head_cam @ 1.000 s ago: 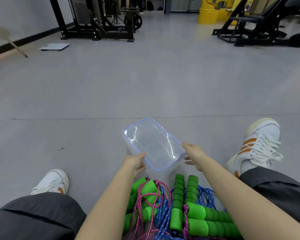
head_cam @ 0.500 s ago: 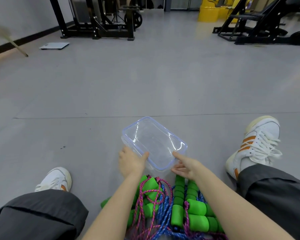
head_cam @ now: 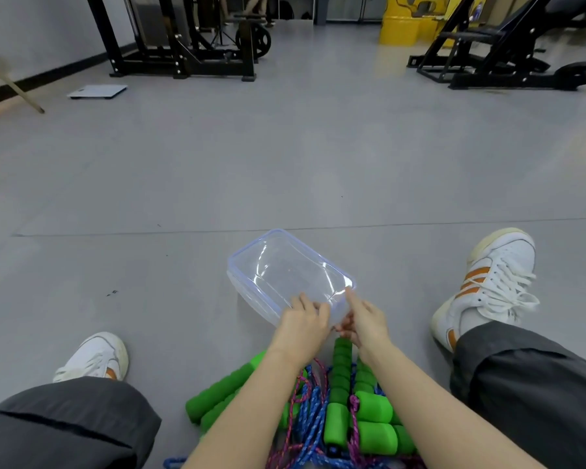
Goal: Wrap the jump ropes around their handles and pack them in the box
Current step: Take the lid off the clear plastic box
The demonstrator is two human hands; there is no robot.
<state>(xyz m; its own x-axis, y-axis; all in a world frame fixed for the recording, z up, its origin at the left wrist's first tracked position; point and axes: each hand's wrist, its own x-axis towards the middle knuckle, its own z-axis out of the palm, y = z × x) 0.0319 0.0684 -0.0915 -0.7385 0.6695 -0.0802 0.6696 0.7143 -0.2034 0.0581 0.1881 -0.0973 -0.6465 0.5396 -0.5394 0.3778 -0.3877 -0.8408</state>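
Note:
A clear plastic box (head_cam: pixel 278 265) with a bluish lid sits on the grey floor between my legs. My left hand (head_cam: pixel 303 326) and my right hand (head_cam: pixel 366 319) both grip its near short end, fingers curled over the lid's edge at the near corner. Behind my hands lies a heap of jump ropes (head_cam: pixel 318 407) with green foam handles (head_cam: pixel 340 370) and tangled blue and pink cords; my forearms cover part of it.
My white shoes (head_cam: pixel 487 282) and dark trouser legs flank the heap. Black gym frames (head_cam: pixel 183 38), a weight bench (head_cam: pixel 508 45), yellow bins (head_cam: pixel 403 25) and a flat scale (head_cam: pixel 97 92) stand far back.
Both hands have slid from the box's two sides to its near end and now meet at the near corner of the lid. The box has hardly shifted.

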